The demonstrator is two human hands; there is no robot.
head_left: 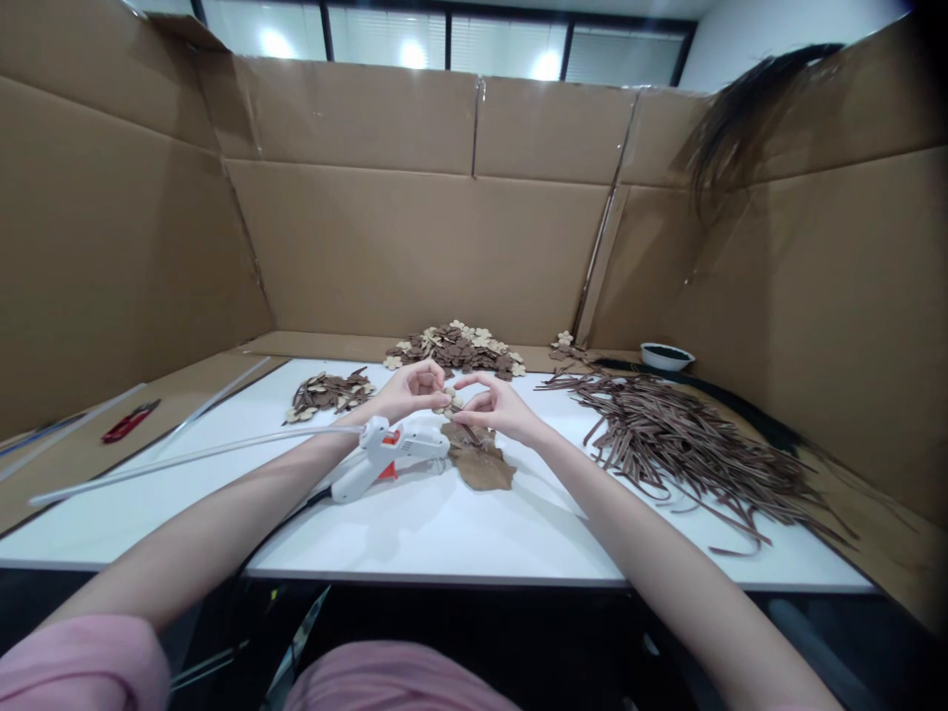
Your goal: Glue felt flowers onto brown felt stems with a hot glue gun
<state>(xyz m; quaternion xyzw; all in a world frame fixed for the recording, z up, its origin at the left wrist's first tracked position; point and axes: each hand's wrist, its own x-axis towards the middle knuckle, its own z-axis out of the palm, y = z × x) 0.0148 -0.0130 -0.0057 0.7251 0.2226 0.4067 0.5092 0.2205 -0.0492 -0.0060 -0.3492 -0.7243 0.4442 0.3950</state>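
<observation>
Over the middle of the white board, my left hand (412,389) pinches a small cream flower cutout (448,401) at its edge. Facing it, my right hand (498,407) has thumb and finger curled in around a thin brown strip (468,431) at the flower; their exact contact is partly hidden. Below both hands lies a crumpled brown glue-stained sheet (485,469). A white hot glue gun (385,456) with an orange trigger rests just left of the sheet, its nozzle towards it and a long glue stick out of its back.
Flower cutouts are heaped at the back (463,348), with a smaller pile (330,393) at left. Many brown strips (681,434) spread over the right side. A white bowl (667,356) stands behind them. A red cutter (129,422) lies at far left. Cardboard walls (415,237) surround the board.
</observation>
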